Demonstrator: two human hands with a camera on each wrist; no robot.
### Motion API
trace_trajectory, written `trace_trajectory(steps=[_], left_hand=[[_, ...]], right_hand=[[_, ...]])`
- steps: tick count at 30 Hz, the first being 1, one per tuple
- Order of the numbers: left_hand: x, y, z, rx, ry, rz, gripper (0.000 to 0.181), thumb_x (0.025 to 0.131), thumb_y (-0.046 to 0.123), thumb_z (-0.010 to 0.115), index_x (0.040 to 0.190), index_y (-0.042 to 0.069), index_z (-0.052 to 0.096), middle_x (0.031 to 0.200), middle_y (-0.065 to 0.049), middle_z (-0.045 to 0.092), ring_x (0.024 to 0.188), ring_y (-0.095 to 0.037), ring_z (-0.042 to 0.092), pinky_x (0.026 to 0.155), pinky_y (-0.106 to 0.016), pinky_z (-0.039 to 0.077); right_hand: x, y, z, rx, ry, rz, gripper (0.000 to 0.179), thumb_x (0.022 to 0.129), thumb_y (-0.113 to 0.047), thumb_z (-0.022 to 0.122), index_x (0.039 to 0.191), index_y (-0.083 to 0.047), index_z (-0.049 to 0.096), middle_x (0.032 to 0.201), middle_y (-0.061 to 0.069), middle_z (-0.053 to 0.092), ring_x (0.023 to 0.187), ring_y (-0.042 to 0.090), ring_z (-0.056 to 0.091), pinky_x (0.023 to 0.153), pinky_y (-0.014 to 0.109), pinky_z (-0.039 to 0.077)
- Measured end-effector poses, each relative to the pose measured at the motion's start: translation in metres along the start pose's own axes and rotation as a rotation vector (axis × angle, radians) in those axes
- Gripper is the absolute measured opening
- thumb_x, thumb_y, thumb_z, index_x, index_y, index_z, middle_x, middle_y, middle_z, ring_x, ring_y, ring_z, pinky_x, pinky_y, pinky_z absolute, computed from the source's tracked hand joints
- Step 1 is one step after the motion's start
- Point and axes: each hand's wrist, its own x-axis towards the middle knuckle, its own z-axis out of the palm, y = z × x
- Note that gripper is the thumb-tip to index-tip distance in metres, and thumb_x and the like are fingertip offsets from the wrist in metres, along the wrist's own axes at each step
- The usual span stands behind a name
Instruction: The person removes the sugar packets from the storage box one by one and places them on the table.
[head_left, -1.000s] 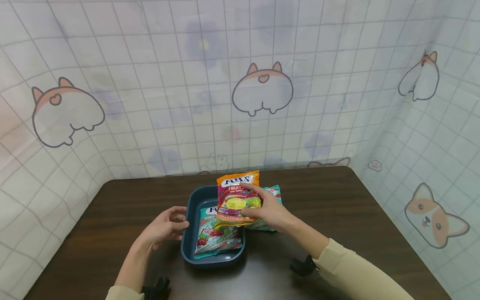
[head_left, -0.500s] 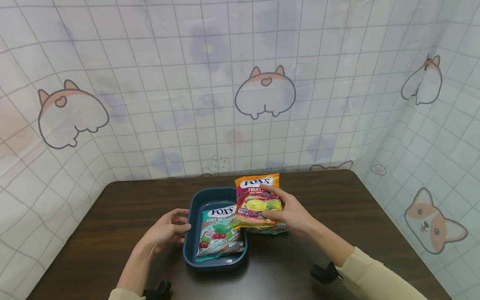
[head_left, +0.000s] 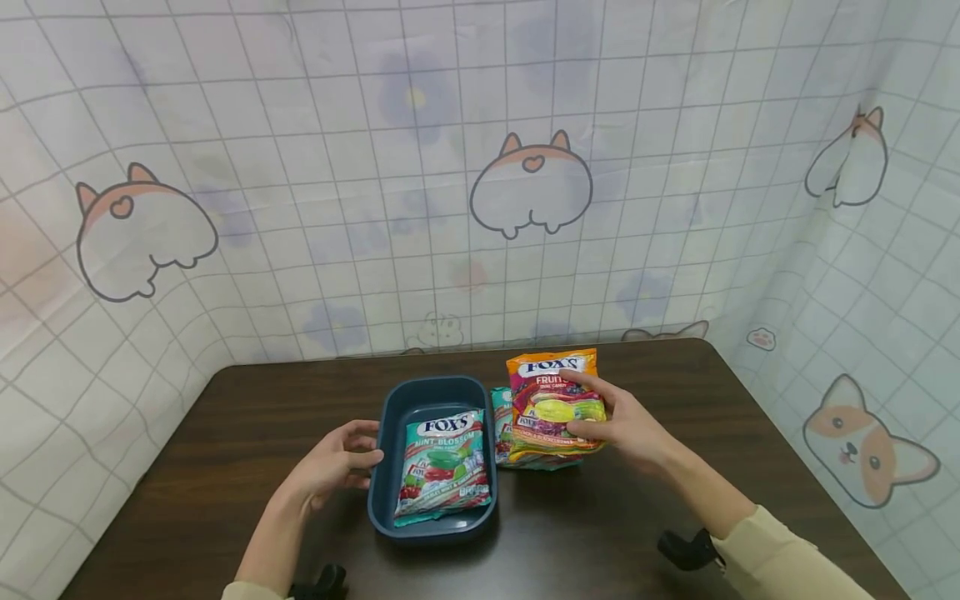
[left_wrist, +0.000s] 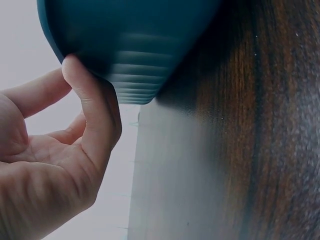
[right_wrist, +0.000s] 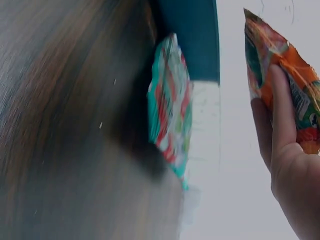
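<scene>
Three shiny candy bags in view, and one's up in the air. That's the orange-and-purple plastic FOX'S FRUITS bag (head_left: 551, 408), and the right hand (head_left: 622, 421) has it, thumb and fingers pinching it from its three o'clock side. From the head camera it's at about two o'clock from the deep, dark blue rectangular tray with rounded corners (head_left: 420, 400), and the right wrist view shows it lifted clear of the wood-grain, dark brown worktop (head_left: 600, 533).

Left hand (head_left: 333, 462) is over at nine o'clock on the tray, fingers loosely bent and the tips touching the rim and outer side. Can't really tell how firmly it's pressing, fwiw.

Inside the tray lies a teal, red-and-white striped plastic MINT BLOSSOM bag (head_left: 442, 467), label up, top edge towards twelve o'clock. A second, teal-edged plastic bag (head_left: 502, 421) lies on the worktop just beside the tray, between two and three o'clock, mostly hidden behind the orange one. Can't tell if it touches the tray.

Both arms wear cream sleeves (head_left: 780, 550), coming in from about seven and five o'clock. Up at twelve hangs a white grid-print cloth backdrop (head_left: 337, 208) with cartoon corgis (head_left: 532, 187).
</scene>
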Motion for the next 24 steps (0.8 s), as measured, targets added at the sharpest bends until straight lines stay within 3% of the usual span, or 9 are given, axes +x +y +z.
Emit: trace_trajectory(steps=[9,17,24], left_hand=[[0.001,-0.001,-0.002,-0.002,-0.007,0.010,0.052,0.102,0.003,0.061,0.148,-0.005,0.038,0.121,-0.024,0.055,0.087,-0.026,0.063,0.072,-0.039,0.058],[0.003,-0.002,-0.005,-0.022,-0.064,0.029,0.055,0.103,0.004,0.060,0.149,-0.007,0.033,0.122,-0.026,0.056,0.085,-0.024,0.064,0.071,-0.037,0.058],[0.003,-0.003,-0.008,-0.036,-0.077,0.031,0.055,0.102,0.004,0.060,0.149,-0.007,0.032,0.121,-0.025,0.055,0.085,-0.023,0.064,0.071,-0.037,0.058]], right_hand=[[-0.010,0.010,-0.031,-0.085,0.034,0.039,0.075,0.097,-0.013,0.073,0.161,-0.013,0.034,0.146,0.027,0.037,0.116,0.036,0.050,0.090,0.034,0.055],[-0.015,0.027,-0.062,-0.093,0.063,0.086,0.078,0.097,-0.015,0.072,0.162,-0.013,0.030,0.148,0.028,0.034,0.117,0.036,0.050,0.090,0.034,0.054],[-0.011,0.043,-0.088,-0.106,0.052,0.121,0.080,0.096,-0.015,0.073,0.162,-0.012,0.028,0.145,0.027,0.037,0.114,0.035,0.052,0.090,0.036,0.055]])
